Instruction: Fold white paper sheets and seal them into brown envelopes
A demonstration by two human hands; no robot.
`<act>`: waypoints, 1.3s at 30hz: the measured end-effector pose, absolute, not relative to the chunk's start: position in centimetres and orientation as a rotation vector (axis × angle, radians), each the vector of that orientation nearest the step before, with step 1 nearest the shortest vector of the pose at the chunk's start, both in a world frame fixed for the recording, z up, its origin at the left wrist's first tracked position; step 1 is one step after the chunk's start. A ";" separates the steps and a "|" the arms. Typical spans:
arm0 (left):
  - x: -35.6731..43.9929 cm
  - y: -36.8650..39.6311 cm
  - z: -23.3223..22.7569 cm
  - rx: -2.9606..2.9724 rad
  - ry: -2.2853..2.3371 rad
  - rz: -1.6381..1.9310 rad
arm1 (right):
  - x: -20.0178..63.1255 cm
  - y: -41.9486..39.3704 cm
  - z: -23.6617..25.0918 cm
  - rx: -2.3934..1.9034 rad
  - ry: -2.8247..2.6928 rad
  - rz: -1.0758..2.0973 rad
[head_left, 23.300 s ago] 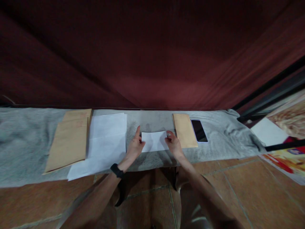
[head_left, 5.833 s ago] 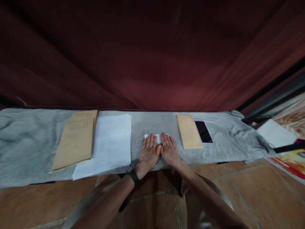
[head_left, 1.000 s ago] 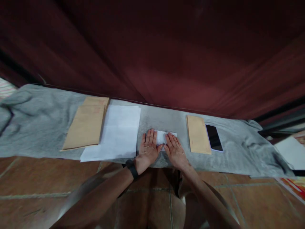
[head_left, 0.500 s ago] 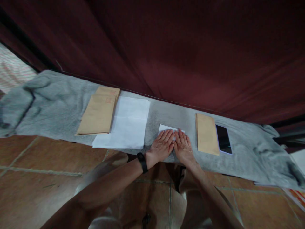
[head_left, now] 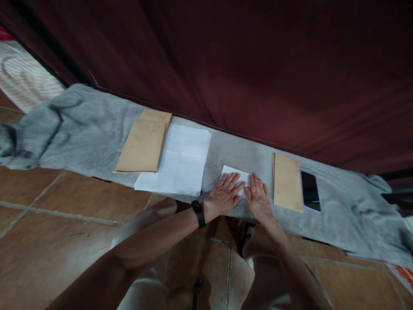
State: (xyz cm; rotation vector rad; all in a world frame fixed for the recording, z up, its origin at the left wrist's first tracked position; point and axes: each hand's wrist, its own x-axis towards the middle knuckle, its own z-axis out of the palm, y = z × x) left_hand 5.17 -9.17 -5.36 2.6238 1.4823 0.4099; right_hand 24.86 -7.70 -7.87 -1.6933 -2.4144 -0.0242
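Note:
A small folded white paper (head_left: 234,172) lies on the grey cloth (head_left: 97,129). My left hand (head_left: 223,196) and my right hand (head_left: 259,200) rest flat on it side by side, fingers stretched out, covering most of it. A black band sits on my left wrist (head_left: 198,213). A stack of white sheets (head_left: 180,161) lies to the left of my hands. A single brown envelope (head_left: 287,187) lies just to the right.
Brown envelopes (head_left: 145,144) are stacked left of the white sheets. A dark phone (head_left: 310,190) lies right of the single envelope. A dark red curtain (head_left: 245,64) hangs behind the cloth. Brown floor tiles (head_left: 64,206) lie in front.
My hands stay pressed flat on the folded paper. The view has tilted and swung to the left, so the cloth now runs diagonally. Earlier the paper was larger and held at its edges.

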 end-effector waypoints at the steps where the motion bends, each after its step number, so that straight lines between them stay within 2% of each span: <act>1: 5.1 -9.2 -5.3 2.629 1.477 0.400 | 25.0 -7.7 -7.9 -1.695 -2.413 -0.031; 13: 4.1 -8.2 -5.9 2.471 1.706 0.396 | 25.1 -7.5 -8.1 -1.755 -2.241 -0.025; 19: 3.8 -7.7 -5.7 2.443 1.785 0.367 | 25.2 -7.0 -6.2 -1.810 -2.080 0.051; 27: 4.1 -7.7 -5.7 2.458 1.811 0.365 | 25.0 -5.9 -4.1 -2.053 -1.852 0.456; 34: 3.9 -6.6 -4.9 2.361 1.768 0.498 | 25.1 -4.7 -3.3 -1.736 -1.460 0.869; 36: 4.1 -6.0 -4.0 2.248 1.697 0.657 | 25.2 -4.8 -1.7 -1.607 -1.350 0.813; 39: 4.9 -5.7 -2.1 1.997 1.448 0.918 | 25.4 -5.8 1.0 -1.472 -1.308 0.519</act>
